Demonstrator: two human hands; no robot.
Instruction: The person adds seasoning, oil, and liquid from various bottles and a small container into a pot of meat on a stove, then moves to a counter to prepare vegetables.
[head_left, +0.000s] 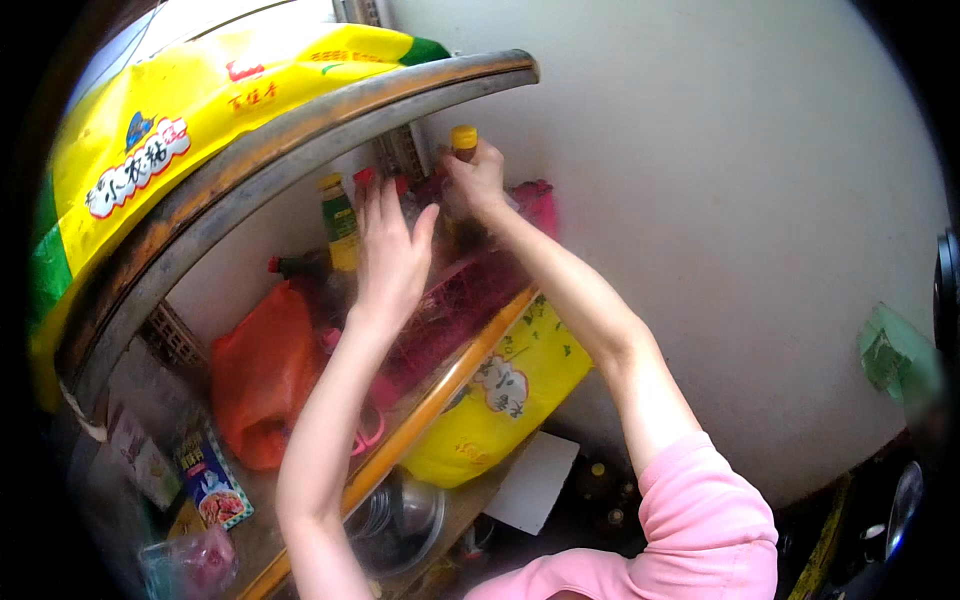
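With its fingers closed around the neck, my right hand (480, 180) grips a bottle with a yellow cap (464, 137) at the back of the shelf. Its lower part is hidden by the hand. My left hand (390, 247) is raised beside it, thumb apart from the stretched fingers, in front of a red cap (364, 175). Whether the fingertips touch that cap I cannot tell. Just left of them stands a green and yellow bottle (339, 225) with a yellow cap. Below both hands a dark pink plastic basket (465, 289) sits along the shelf.
An upper shelf edge (300, 120) curves overhead, bearing a yellow printed sack (300, 82). An orange-red plastic bag (262, 382), pink-handled scissors (369, 435) and a food packet (214, 480) lie left. Another yellow sack (487, 427) hangs below the wooden shelf edge (420, 435). The wall (720, 225) bounds the right.
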